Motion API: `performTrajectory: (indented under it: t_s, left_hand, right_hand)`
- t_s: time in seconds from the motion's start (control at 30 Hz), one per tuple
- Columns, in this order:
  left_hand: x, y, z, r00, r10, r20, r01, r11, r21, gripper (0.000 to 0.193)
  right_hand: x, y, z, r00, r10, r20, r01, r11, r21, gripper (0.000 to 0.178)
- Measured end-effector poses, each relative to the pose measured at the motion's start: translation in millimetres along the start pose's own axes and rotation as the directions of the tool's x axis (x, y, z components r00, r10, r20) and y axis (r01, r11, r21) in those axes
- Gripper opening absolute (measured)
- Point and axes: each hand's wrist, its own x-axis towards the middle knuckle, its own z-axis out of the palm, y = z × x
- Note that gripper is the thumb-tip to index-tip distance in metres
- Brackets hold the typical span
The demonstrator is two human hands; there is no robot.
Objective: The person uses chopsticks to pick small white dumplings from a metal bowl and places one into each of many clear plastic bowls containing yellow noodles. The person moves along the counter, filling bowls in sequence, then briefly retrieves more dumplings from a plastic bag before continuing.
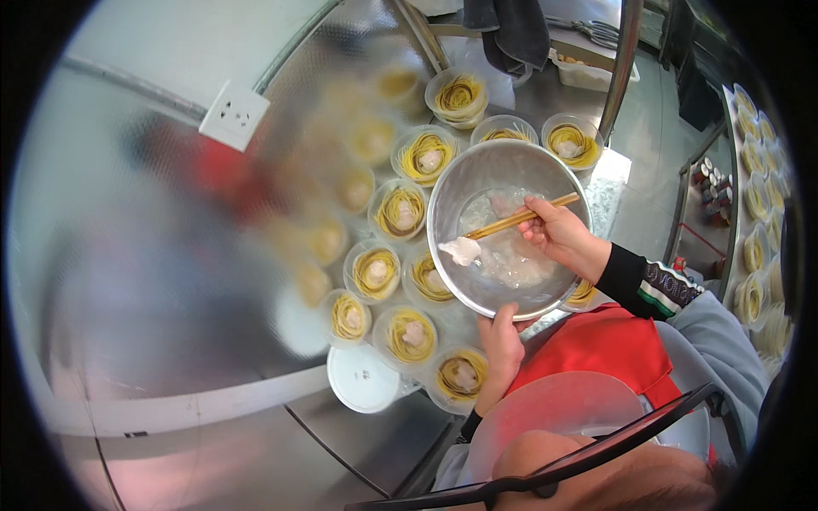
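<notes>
"Where's the pale morsel (pixel 461 250)?"
"At the left end of the chopsticks (pixel 503 224), over the steel bowl (pixel 528 162)."
"Grip?"
"Right hand (pixel 558 236) clasps them; left hand (pixel 503 345) holds the near rim. Pinch lightly, bowl steady, beside the noodle cups (pixel 380 335) leftward."

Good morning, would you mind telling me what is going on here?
The person's left hand holds a metal bowl at its near edge. The right hand grips wooden chopsticks, with a pale, soft-looking piece of food at their tips, inside the bowl. Clear plastic tubs of yellow noodles stand around it; many have a similar pale piece on top.
</notes>
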Motion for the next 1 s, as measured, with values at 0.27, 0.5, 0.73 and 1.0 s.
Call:
performTrajectory:
  t_s: [0.27,0.5,0.73,1.0]
  left_hand:
    - [22.3,-6.6,-31.3,0.977,-0.069,-0.203,0.048,0.993,-0.107,0.054]
    - [44.5,-5.9,-84.1,0.931,-0.285,-0.231,0.23,0.944,-0.238,0.063]
    - [57.8,5.7,-78.3,0.951,-0.263,-0.165,0.247,0.963,-0.111,0.063]
    - [40.0,8.9,-26.8,0.989,-0.055,-0.141,0.036,0.99,-0.134,0.051]
  right_hand:
    - [27.4,-65.2,25.9,0.947,-0.24,0.215,0.237,0.971,0.038,0.028]
    - [157.4,-136.0,67.3,0.729,-0.682,0.058,0.682,0.731,0.012,0.029]
    - [192.2,-124.2,46.2,0.567,-0.815,-0.118,0.773,0.577,-0.265,0.03]
    - [5.1,-101.9,0.7,0.714,-0.466,0.523,0.694,0.374,-0.615,0.027]
